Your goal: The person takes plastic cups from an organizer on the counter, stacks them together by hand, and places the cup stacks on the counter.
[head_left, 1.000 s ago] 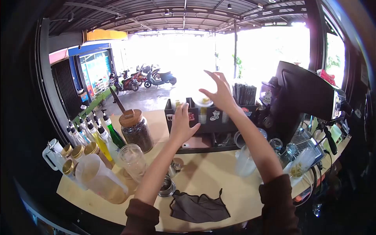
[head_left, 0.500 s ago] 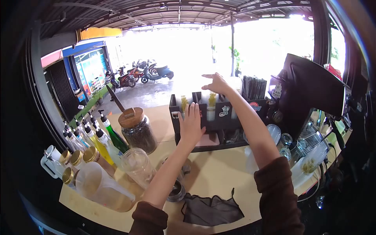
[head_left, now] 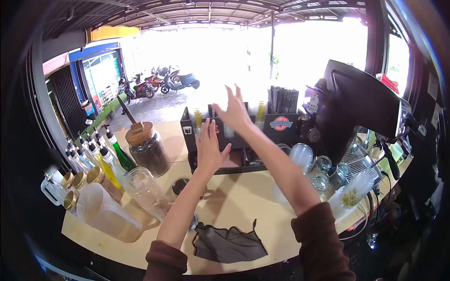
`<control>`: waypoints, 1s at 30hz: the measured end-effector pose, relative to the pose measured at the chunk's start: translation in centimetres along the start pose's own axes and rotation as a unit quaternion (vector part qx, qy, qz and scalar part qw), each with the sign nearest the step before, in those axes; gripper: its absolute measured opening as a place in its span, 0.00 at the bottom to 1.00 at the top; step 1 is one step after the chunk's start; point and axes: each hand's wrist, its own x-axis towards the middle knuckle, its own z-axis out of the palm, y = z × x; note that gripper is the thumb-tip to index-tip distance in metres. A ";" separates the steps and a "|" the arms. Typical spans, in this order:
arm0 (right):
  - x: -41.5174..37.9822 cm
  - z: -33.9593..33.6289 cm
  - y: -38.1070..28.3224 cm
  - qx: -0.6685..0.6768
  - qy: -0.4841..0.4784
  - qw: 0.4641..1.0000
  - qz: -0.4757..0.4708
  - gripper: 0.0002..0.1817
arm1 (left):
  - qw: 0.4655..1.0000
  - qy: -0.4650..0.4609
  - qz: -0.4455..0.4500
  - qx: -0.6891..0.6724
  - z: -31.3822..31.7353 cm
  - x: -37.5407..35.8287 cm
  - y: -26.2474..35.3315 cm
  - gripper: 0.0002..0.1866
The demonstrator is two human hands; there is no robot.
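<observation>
A black cup organizer (head_left: 243, 108) with stickers stands at the back of the counter. Clear plastic cups with yellow print (head_left: 198, 117) are stacked in its upper compartments. Directly before its front left part is my left hand (head_left: 209, 152), fingers pointing up and thumb apart, holding nothing. My right hand (head_left: 234, 114) hovers over the middle compartment with its fingers spread and nothing in them; it partly hides the cup stack (head_left: 228, 131) there. Black straws (head_left: 283, 99) fill the compartment to the right. A black mesh cloth (head_left: 228, 244) lies on the counter (head_left: 276, 229) below my forearms.
Left are a lidded jar of dark beans (head_left: 149, 157), several pump bottles (head_left: 123, 157), a frosted jug (head_left: 105, 213) and a clear container (head_left: 147, 189). Right are upturned glasses (head_left: 320, 180), plastic cups (head_left: 301, 155) and a large black machine (head_left: 358, 105) with a slatted tray. Motorbikes (head_left: 176, 80) stand outside.
My right hand has moved left, from beside the straws to the middle compartment, its fingers now raised. My left hand stays before the organizer. The whole view has shifted slightly.
</observation>
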 end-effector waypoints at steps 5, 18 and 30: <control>-9.4 -9.5 -5.8 0.106 -0.076 0.986 -0.107 0.10 | 0.940 -0.080 0.038 -0.329 -1.1 -3.4 6.7 0.39; -33.4 -19.2 3.4 0.049 -0.057 0.997 0.029 0.15 | 0.872 -0.131 -0.199 -0.427 5.9 -12.4 15.2 0.51; -35.0 -18.7 4.5 0.111 -0.049 0.985 0.126 0.14 | 0.903 -0.036 -0.152 -0.400 9.6 -10.6 18.9 0.58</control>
